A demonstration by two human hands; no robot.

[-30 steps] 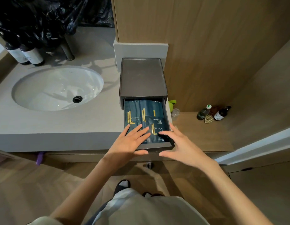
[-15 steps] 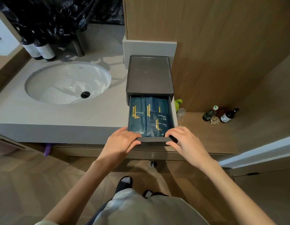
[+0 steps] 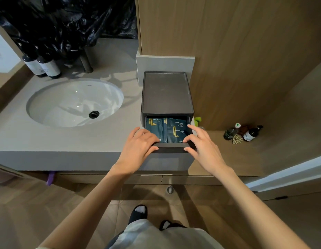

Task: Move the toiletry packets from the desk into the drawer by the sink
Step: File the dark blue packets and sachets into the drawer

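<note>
Pinching the drawer [image 3: 171,147] front, left hand [image 3: 138,147] and right hand [image 3: 203,145] flank the packets [image 3: 172,129]; sink [image 3: 66,103] left, bottles [image 3: 249,134] right.

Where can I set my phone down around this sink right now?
Bare: the counter strip between sink and front edge, the organizer's flat top, and the wooden ledge before the small bottles. Crowded: the drawer, full of packets, and the corner behind the sink with dark bottles.
</note>
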